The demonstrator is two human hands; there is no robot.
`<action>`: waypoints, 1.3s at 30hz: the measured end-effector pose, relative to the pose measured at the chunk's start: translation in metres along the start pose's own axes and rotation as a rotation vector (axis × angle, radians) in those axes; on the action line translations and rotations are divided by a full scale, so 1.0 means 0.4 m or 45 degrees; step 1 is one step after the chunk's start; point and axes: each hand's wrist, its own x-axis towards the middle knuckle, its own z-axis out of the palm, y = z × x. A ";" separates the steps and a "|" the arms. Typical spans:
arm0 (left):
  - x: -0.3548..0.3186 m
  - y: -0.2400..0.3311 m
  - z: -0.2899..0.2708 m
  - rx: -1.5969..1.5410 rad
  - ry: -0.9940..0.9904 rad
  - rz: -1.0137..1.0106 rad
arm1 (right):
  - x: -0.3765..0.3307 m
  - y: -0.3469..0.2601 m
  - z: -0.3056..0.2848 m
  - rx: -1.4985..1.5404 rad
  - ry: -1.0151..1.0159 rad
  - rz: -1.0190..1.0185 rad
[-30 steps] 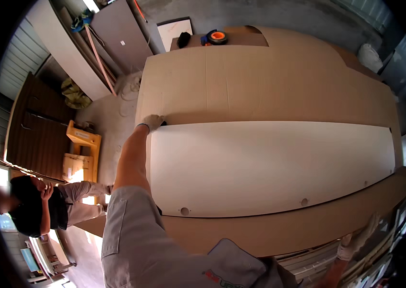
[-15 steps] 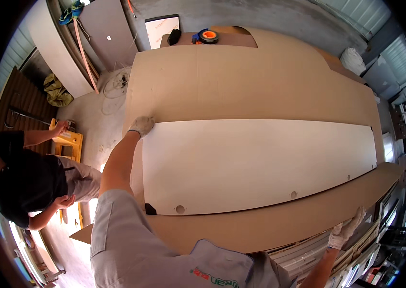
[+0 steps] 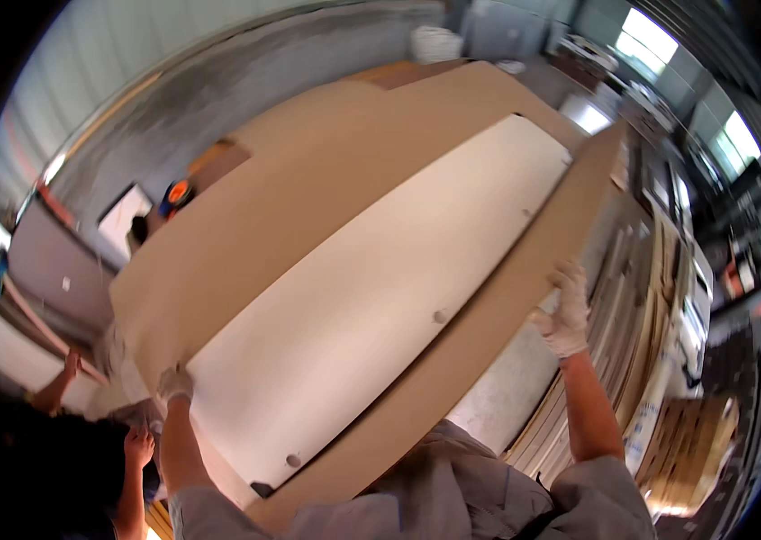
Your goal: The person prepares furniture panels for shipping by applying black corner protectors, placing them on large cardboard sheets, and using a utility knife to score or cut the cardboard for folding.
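Note:
A long white panel [image 3: 371,297] lies slantwise on a large brown cardboard sheet [image 3: 254,243]. Round holes dot its near long edge, and a dark protector [image 3: 262,490] covers its near corner. My left hand [image 3: 175,384], in a pale glove, is closed at the panel's left end corner, its fingertips partly hidden. On the right, my gloved right hand [image 3: 566,310] is at the outer edge of the cardboard strip [image 3: 507,292] beside the panel, fingers stretched and apart; whether it presses on that edge is hard to tell.
At the lower left stands another person [image 3: 56,468] in dark clothes. A roll of tape with an orange core [image 3: 179,192] sits past the cardboard's far edge. Long stacked boards [image 3: 606,306] lie to my right, near a slatted wooden stack [image 3: 691,450].
My view has swung right, so the panel now runs diagonally. My left hand stays at the panel's corner. My right hand has moved farther along the cardboard's outer edge, with its fingers more spread.

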 end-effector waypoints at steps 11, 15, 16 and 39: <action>-0.624 0.614 -0.118 -0.116 -0.200 1.276 | -0.041 0.105 -0.013 0.321 0.028 -0.250; -1.031 0.865 -0.184 0.003 -0.602 1.487 | -0.061 0.180 -0.016 0.501 0.005 -0.513; -1.110 0.897 -0.204 0.032 -0.722 1.525 | -0.058 0.201 -0.022 0.537 0.003 -0.545; -0.673 0.939 -0.433 0.115 0.888 1.262 | 0.103 0.224 0.005 0.529 -0.174 -0.411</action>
